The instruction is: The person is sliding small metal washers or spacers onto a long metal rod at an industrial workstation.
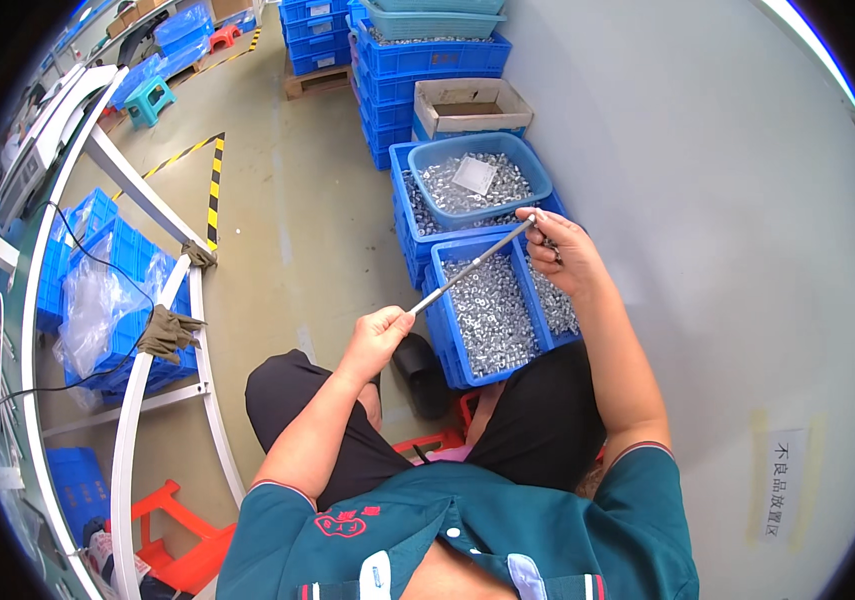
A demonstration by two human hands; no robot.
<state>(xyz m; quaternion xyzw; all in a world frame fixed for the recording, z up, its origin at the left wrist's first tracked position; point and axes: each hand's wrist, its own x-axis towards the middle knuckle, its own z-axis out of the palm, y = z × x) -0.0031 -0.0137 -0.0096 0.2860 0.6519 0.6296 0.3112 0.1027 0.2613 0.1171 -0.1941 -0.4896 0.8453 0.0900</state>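
Left hand (pixel 375 335) and right hand (pixel 557 250) each grip an end of a thin metal rod (pixel 472 262) above a blue crate (pixel 447 330)

Blue crates (pixel 450 330), silvery rod (pixel 471 264), yellow-black striped floor tape (pixel 214 185).

Blue crates (pixel 467 330) on concrete floor (pixel 287 230)

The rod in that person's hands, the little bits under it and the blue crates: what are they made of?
Rod: probably metal, a thin, straight, silvery-grey bar with a dull sheen. Small parts: likely metal too, a glinting silver heap, too small to identify. Blue crates: seemingly moulded plastic, with an even matte colour and ribbed rims.
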